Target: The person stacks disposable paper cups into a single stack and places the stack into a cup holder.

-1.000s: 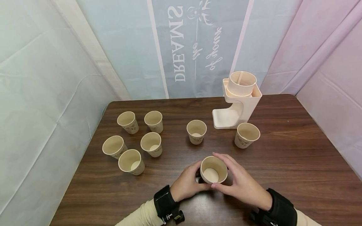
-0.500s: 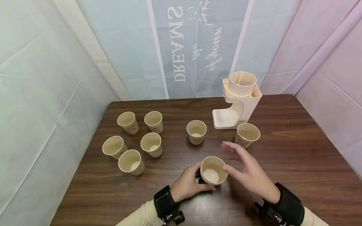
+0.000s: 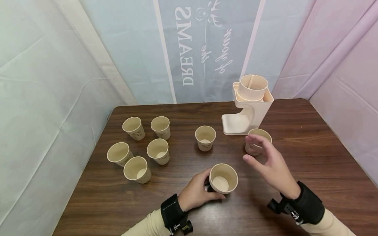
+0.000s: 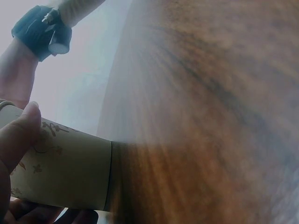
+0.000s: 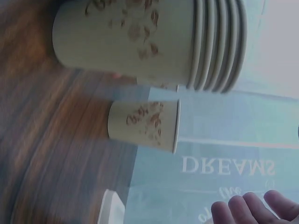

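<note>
My left hand (image 3: 198,190) grips a stack of nested paper cups (image 3: 223,178) near the table's front, thumb and fingers curled around its side. Several rims show on that stack (image 5: 140,39) in the right wrist view. A printed leaf pattern marks the cup wall (image 4: 70,163) in the left wrist view. My right hand (image 3: 273,167) is in the air with fingers spread and holds nothing. Its fingertips overlap the single paper cup (image 3: 253,150) at the right in the head view. Another paper cup (image 3: 205,139) stands upright behind the stack.
Several upright paper cups, among them a front one (image 3: 138,170), stand in a group on the left of the dark wooden table (image 3: 319,147). A cream cup holder (image 3: 257,113) with a round cup (image 3: 252,93) on top stands at the back right. A printed cloth (image 3: 206,49) hangs behind.
My right hand has let go of the cup stack and moved right and away, toward the single cup at the right. My left hand has stayed around the stack.
</note>
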A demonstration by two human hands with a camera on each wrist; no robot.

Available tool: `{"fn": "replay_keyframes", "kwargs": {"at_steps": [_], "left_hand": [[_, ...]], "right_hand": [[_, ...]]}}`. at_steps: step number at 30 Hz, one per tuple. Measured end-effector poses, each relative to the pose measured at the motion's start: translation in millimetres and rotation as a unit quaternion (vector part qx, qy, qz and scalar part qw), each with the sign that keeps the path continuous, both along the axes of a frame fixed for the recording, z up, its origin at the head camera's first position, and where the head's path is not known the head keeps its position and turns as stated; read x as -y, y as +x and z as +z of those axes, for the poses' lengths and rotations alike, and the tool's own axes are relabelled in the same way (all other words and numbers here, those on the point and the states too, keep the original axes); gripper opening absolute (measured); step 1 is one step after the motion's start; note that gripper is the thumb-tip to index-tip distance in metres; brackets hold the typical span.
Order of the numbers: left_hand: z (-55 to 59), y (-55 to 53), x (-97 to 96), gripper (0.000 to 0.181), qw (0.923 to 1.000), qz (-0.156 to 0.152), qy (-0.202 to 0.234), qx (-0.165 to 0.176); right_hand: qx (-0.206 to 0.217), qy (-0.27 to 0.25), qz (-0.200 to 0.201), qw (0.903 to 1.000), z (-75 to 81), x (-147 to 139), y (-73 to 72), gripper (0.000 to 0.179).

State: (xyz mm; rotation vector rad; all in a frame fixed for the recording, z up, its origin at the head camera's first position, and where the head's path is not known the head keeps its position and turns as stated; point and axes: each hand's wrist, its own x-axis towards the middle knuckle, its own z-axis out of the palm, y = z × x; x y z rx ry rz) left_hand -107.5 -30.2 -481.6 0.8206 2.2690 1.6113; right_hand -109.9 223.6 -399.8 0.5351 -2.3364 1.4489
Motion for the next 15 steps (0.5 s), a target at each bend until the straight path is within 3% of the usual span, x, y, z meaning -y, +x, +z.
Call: {"fn": "replay_keyframes", "kwargs": {"at_steps": [9,15], "left_hand": [[-0.3,-0.1,0.2,0.073,1.0000,0.002,-0.007,0.004],[0.3,0.1,0.2,0.074,1.0000,0.002,-0.008,0.003]], "right_hand": [[-0.001,0.010,-0.069,0.9976,-4.4,-14.0,-15.1,0.068],[-0.010,-0.003,-0.093,0.9956,-8.6,-25.3,-26.4,0.070]]}}
